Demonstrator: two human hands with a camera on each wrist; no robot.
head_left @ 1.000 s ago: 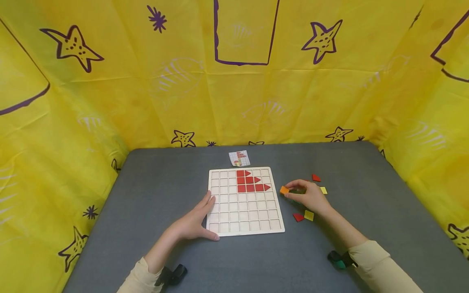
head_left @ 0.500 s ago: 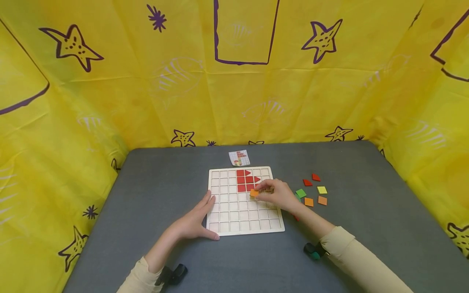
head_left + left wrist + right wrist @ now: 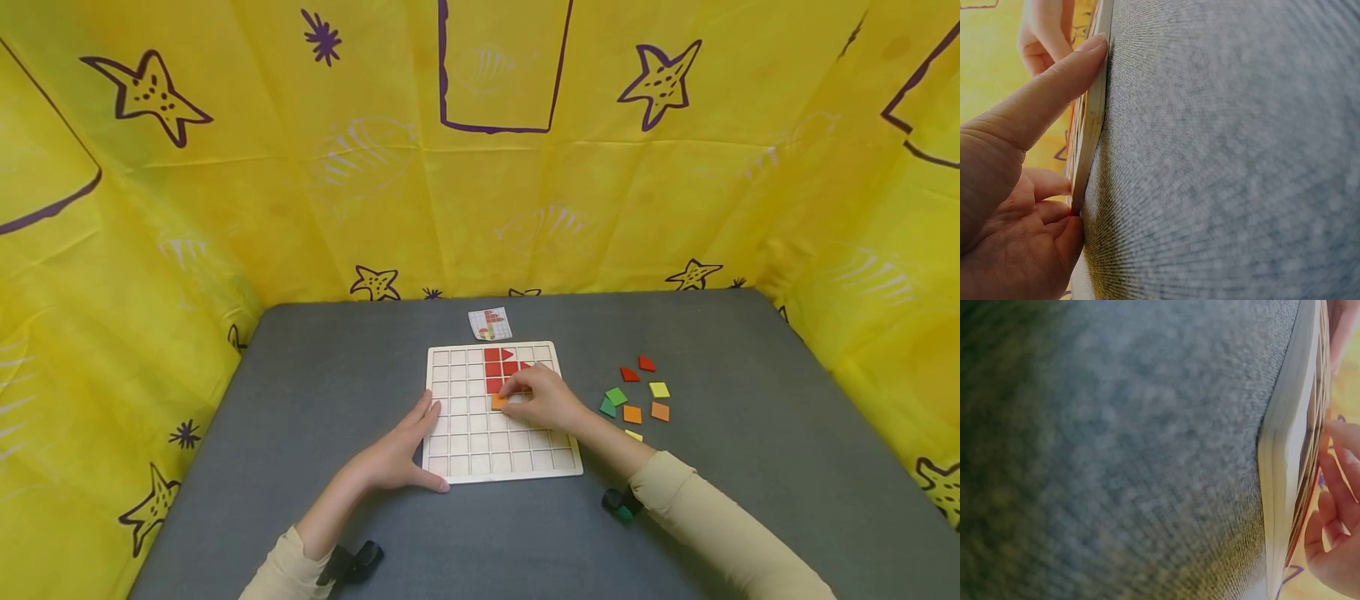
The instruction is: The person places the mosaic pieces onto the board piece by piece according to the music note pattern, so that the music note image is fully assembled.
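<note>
A pale wooden grid board [image 3: 459,446] lies on the table, with red square and pointed tiles [image 3: 492,369] set in rows in its upper cells. My right hand [image 3: 543,398] pinches an orange square tile [image 3: 497,402] between thumb and fingertips, at a cell just below the lowest red row. That hand covers part of the red rows. At the board's near left corner my left hand [image 3: 397,454] rests with thumb and fingers spread. Its thumb [image 3: 1054,100] touches the near edge and its fingers lie along the left edge.
Right of the board lie loose tiles: red ones [image 3: 629,374], green ones [image 3: 616,396], orange ones [image 3: 632,414] and a yellow one [image 3: 659,389]. Another yellow tile [image 3: 633,435] is partly hidden by the right forearm. Behind the board sits a small pattern card [image 3: 490,323]. Yellow cloth [image 3: 360,217] surrounds the table.
My right hand has carried the orange tile leftward from beside the loose tiles onto the board, then a little further left to its present cell. The left hand has stayed put.
</note>
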